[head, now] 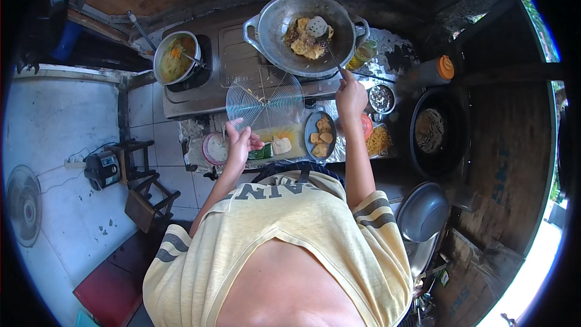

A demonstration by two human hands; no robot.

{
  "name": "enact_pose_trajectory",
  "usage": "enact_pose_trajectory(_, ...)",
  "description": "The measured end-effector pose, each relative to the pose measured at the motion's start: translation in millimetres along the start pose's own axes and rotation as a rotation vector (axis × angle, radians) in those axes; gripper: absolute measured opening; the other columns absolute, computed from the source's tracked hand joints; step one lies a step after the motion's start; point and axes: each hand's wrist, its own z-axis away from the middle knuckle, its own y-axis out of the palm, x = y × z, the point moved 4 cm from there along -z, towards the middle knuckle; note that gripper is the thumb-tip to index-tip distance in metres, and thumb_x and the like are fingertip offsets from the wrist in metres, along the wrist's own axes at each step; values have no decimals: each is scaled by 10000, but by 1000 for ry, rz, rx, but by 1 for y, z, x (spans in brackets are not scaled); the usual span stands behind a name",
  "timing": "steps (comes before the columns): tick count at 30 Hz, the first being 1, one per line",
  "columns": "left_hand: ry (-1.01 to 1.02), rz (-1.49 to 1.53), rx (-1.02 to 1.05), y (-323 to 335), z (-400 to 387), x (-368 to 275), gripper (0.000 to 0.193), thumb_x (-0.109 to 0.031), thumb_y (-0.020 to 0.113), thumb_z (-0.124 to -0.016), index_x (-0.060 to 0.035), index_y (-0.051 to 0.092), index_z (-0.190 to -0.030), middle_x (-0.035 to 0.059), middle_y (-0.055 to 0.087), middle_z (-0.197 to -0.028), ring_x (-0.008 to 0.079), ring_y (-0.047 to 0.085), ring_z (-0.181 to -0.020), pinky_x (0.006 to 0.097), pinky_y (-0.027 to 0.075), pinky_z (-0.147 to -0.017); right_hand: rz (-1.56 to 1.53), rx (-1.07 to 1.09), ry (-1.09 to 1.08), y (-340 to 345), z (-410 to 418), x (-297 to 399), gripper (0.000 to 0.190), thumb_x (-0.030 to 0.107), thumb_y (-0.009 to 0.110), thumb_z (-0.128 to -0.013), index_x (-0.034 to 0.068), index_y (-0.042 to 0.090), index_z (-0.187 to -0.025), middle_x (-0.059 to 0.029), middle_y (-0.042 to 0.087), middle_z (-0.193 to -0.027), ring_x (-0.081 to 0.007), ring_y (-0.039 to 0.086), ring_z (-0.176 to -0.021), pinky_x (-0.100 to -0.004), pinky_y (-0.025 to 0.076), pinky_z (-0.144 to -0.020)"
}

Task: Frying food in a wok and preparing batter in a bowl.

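Observation:
My right hand (352,100) grips the thin handle of a perforated skimmer (316,26). The skimmer's round head lies over browned fried pieces (307,48) inside a large two-handled metal wok (290,61) on the stove. With its fingers at the near rim, my left hand (240,141) holds a round wire strainer (264,100) over the stove's front edge; a few crumbs lie on its wires. Close to that hand are a green leaf wrapper (260,151) and a pale block (281,146). Between my forearms sits a grey oval plate (311,121) with several golden fried pieces.
A pot of soup (174,60) with a ladle stands on the left burner (206,54). Right of the wok are an oil bottle (364,53), a small metal bowl (381,99) and yellow shreds (378,140). A big black basin (414,131) stands farther right. Wooden stools (150,202) are at left.

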Motion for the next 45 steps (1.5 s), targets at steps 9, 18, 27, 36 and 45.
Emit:
enact_pose_trajectory(9, -27, -2, 11, -7, -2, 7, 258, -137, 393, -915, -122, 182, -1062, 113, 532, -753, 205, 595, -582, 282, 506, -504, -108, -163, -54, 8, 13, 6, 305, 45, 538, -772, 126, 560, -1065, -136, 621, -832, -322, 600, -712, -411, 461, -600)
enact_pose_trajectory(18, -34, -12, -26, -5, 3, 2, 249, -144, 393, -917, -123, 182, -1049, 116, 532, -779, 201, 594, -588, 278, 506, -522, 3, -98, -244, 1, 12, 10, 424, -48, 485, -695, 116, 555, -1079, -128, 547, -913, -323, 582, -687, -406, 461, -590)
enact_pose_trajectory(27, -12, 0, 0, -9, -2, 5, 239, -135, 392, -915, -120, 183, -1031, 122, 536, -755, 208, 593, -569, 287, 511, -503, -19, -27, -153, -30, 29, 22, 419, -38, 514, -669, 33, 531, -1082, -136, 549, -909, -323, 588, -694, -385, 477, -594)
enact_pose_trajectory(36, -32, 24, 5, -1, -2, 4, 261, -136, 392, -916, -120, 176, -1063, 115, 530, -733, 211, 595, -568, 294, 515, -505, -52, -24, -66, -19, 27, 21, 386, -20, 486, -713, 53, 526, -1089, -159, 556, -936, -344, 584, -740, -416, 470, -631)
enact_pose_trajectory(45, -13, -14, 17, 1, 0, -3, 250, -140, 386, -919, -121, 178, -1056, 108, 526, -729, 208, 593, -573, 292, 512, -511, -139, 23, 6, -10, 20, 11, 328, 17, 476, -759, 41, 546, -1079, -175, 575, -936, -343, 579, -794, -423, 457, -676)
